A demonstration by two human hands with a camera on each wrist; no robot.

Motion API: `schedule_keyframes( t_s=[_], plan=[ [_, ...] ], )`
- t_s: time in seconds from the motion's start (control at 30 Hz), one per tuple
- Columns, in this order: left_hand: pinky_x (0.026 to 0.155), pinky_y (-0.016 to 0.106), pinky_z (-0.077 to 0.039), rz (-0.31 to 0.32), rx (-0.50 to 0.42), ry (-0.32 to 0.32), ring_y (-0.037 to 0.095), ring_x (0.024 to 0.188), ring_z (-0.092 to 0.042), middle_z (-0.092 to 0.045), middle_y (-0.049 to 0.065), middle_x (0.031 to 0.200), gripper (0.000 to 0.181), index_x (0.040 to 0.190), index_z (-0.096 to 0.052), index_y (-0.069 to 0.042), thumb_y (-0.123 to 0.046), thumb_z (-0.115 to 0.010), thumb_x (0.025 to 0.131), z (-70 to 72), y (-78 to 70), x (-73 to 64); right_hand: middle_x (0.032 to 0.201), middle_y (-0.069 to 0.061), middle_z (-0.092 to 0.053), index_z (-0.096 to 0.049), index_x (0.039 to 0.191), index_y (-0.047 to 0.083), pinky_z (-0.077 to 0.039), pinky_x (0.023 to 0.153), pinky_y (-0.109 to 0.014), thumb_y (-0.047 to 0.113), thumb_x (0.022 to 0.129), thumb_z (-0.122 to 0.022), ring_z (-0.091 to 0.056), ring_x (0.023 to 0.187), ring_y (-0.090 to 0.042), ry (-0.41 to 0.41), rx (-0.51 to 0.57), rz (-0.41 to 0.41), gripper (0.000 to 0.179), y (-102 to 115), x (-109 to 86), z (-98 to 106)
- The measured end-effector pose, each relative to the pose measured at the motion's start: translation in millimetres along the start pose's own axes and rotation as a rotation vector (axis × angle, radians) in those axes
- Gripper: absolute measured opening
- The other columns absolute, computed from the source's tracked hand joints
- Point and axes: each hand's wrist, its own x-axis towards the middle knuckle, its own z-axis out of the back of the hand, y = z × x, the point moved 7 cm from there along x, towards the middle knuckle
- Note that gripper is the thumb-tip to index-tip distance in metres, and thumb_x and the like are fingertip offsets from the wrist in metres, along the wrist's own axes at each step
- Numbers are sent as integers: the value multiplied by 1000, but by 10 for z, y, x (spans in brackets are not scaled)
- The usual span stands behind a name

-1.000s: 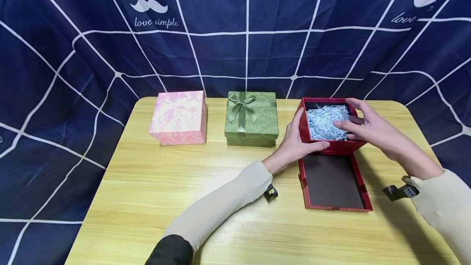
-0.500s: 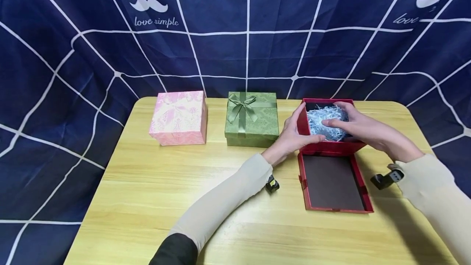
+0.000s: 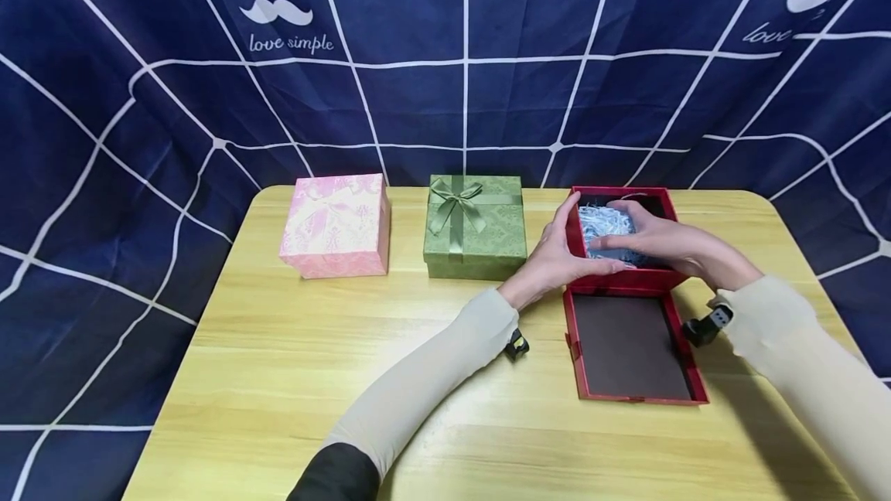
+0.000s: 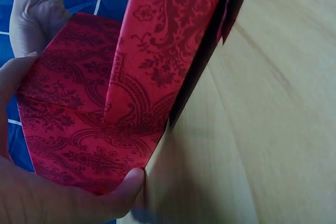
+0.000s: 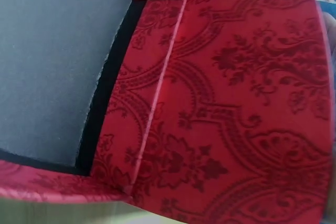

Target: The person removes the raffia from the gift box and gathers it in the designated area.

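Box (image 3: 626,280), red, uncovered, near desk's (image 3: 487,408) far right corner. Left hand (image 3: 550,263) grips its left side; right hand (image 3: 664,242) inside, fingers curled round blue paper shreds (image 3: 600,223). Lid (image 3: 629,346) just nearer front edge.

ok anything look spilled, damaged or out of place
Nothing seems spilled or damaged. The blue shredded paper sits lopsided, bunched left in the red box, but the right hand curls around it. The lid lies inside-up in front; the pink box and green box look closed.
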Motion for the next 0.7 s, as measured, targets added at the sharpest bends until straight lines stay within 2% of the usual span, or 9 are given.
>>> schedule_keyframes(
  t_s=[0.2, 0.33, 0.57, 0.7],
  plan=[
    [121, 44, -38, 2, -6, 7, 11, 152, -33, -31, -7, 170, 123, 172, -20, -51, -32, -100, 81, -4, 18, 4, 148, -32, -30, -4, 168, -1, -43, 100, -42, 35, 101, -78, -36, 129, -47, 41, -17, 54, 105, -43, 99, -40],
    [121, 43, -37, 9, -18, 11, 11, 152, -33, -31, -7, 170, 123, 171, -20, -52, -31, -100, 81, -6, 24, 0, 148, -29, -31, -5, 169, 4, -46, 97, -39, 33, 101, -78, -37, 129, -44, 88, -15, 63, 104, -72, 161, -70],
    [121, 41, -38, 16, -23, 17, 12, 151, -34, -31, -7, 170, 123, 171, -19, -54, -32, -100, 81, -10, 15, 1, 147, -25, -35, -1, 174, 10, -52, 94, -31, 16, 102, -74, -40, 128, -36, 196, 152, 90, 103, -70, 233, -114],
    [121, 41, -37, 6, -22, 19, 12, 152, -33, -31, -6, 170, 124, 172, -19, -52, -31, -100, 80, -9, 6, 17, 144, -23, -35, 3, 173, 3, -53, 93, -28, 19, 104, -73, -41, 123, -32, 237, 134, 163, 104, -68, 268, -99]
  ],
)
